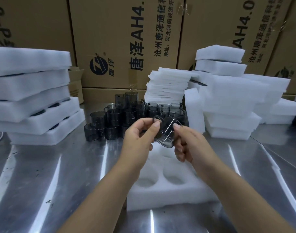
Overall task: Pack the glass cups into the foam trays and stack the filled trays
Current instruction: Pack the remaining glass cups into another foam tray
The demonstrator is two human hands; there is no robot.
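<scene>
Both hands are on one smoky glass cup [166, 132]: left hand [138, 137] pinches the handle, right hand [187, 143] curls around the body. It's tilted, held just over the empty foam tray [160, 195] on the steel table [59, 174]. More cups [113, 118] sit piled behind, with filled trays [31, 91] stacked off left.

- held cup [165, 133]: smoky grey, see-through
- cups [113, 118]: same dark grey tint
- trays [160, 197]: plain white
- boxes [101, 31]: brown, black print
- table [51, 165]: shiny silver, dark specks
</scene>
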